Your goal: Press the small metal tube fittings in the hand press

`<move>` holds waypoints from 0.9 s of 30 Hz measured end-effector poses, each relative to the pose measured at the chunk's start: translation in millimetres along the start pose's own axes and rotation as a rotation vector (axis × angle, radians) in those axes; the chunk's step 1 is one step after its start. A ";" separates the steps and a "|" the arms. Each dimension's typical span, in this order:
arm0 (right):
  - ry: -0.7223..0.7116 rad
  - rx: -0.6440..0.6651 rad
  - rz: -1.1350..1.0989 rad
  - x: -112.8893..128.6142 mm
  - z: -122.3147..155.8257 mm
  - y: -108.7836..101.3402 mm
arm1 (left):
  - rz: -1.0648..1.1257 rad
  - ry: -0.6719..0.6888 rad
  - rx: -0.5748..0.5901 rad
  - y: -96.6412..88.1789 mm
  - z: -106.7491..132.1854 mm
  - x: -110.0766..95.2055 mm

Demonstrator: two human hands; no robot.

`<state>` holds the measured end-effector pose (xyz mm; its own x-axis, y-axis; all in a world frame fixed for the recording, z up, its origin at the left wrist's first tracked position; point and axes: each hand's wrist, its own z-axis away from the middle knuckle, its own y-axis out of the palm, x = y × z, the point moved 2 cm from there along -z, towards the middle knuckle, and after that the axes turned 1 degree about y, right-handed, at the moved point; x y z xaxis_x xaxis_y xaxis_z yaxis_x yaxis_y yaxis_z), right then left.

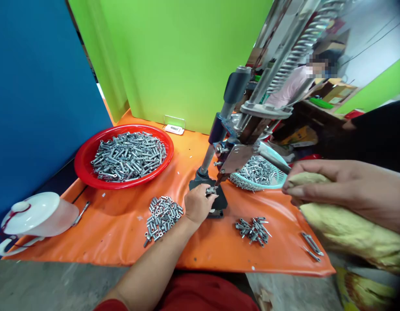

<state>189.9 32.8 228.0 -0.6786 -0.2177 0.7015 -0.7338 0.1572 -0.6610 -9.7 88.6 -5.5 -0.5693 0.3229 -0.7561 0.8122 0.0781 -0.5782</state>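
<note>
My left hand (197, 205) reaches to the black base (223, 201) of a hand lever press (237, 160). Its thumb and fingers pinch a small metal fitting (211, 190) beneath the press's ram. My right hand (355, 185) is closed round the lever (273, 161), whose grip end is wrapped in pale yellow material (342, 229). Left of the base lies a heap of short metal sleeves (162, 216). To its right is a smaller pile of metal parts with thin pins (253, 231).
A red basin (81, 168) full of metal eye-ended parts stands at the left back. Behind the press is a light blue basket (279, 172) of similar parts. A white lidded mug (40, 216) sits at the left edge. Loose pieces (312, 244) lie front right. Another person (290, 86) is beyond.
</note>
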 end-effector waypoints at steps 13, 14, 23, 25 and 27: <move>-0.186 -0.070 0.331 -36.0 49.5 69.0 | -0.021 -0.004 -0.009 6.5 1.2 2.4; -0.169 -0.080 0.304 -43.7 50.5 75.0 | -0.024 -0.002 -0.009 6.9 1.3 2.4; -0.271 -0.281 0.054 -102.6 35.1 130.3 | -0.052 0.009 -0.012 7.4 2.2 -0.4; -0.264 -0.296 0.029 -101.7 36.4 130.1 | -0.025 0.037 -0.018 5.0 1.7 -2.5; -0.256 -0.300 0.006 -98.1 39.9 127.2 | 0.036 0.068 -0.002 2.5 0.8 -5.2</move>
<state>164.5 35.7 64.5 -0.6801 -0.4431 0.5841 -0.7330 0.4251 -0.5311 -4.8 86.4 -3.3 -0.5299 0.3887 -0.7537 0.8322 0.0672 -0.5504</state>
